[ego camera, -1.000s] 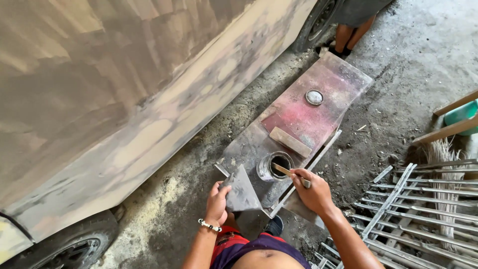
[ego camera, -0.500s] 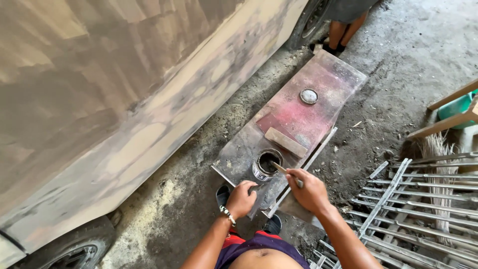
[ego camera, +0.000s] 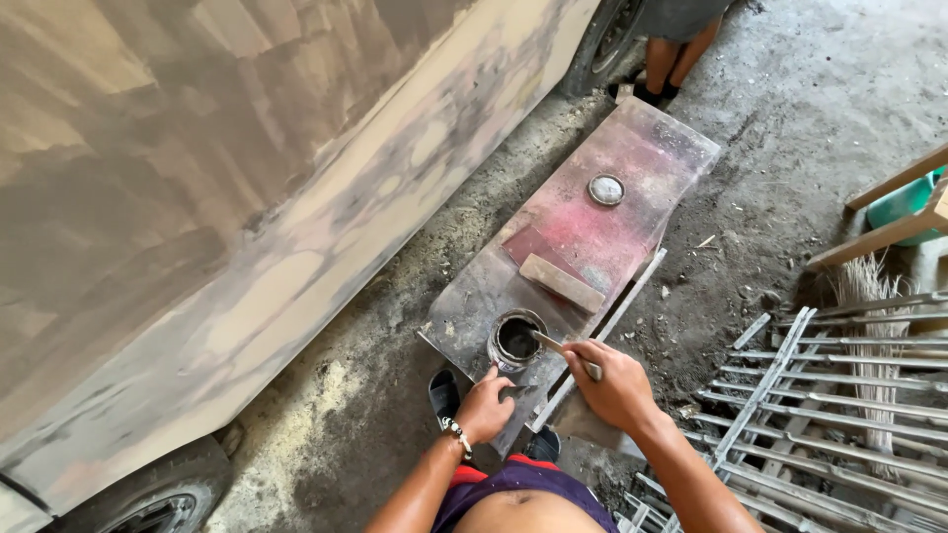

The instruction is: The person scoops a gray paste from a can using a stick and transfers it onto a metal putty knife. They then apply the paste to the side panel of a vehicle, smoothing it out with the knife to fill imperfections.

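A small open can (ego camera: 516,339) with dark paste stands at the near end of a long reddish-grey board (ego camera: 632,158) on the ground. My right hand (ego camera: 617,387) grips a thin putty knife (ego camera: 559,348) whose tip rests in the can's mouth. My left hand (ego camera: 484,407) is just below the can, closed on the edge of a grey flat plate (ego camera: 517,397) that lies against the board's near edge. A wooden block (ego camera: 561,282) and a round lid (ego camera: 605,190) lie further along the board.
A sanded, patchy car body (ego camera: 247,197) fills the left, its tyre (ego camera: 148,498) at the bottom left. Another person's legs (ego camera: 676,49) stand beyond the board. A metal grille (ego camera: 839,415), wooden slats (ego camera: 889,232) and a green tub (ego camera: 904,202) lie on the right.
My left hand has drawn the grey plate down and closer to me, below the can. My right hand has kept the knife at the can.
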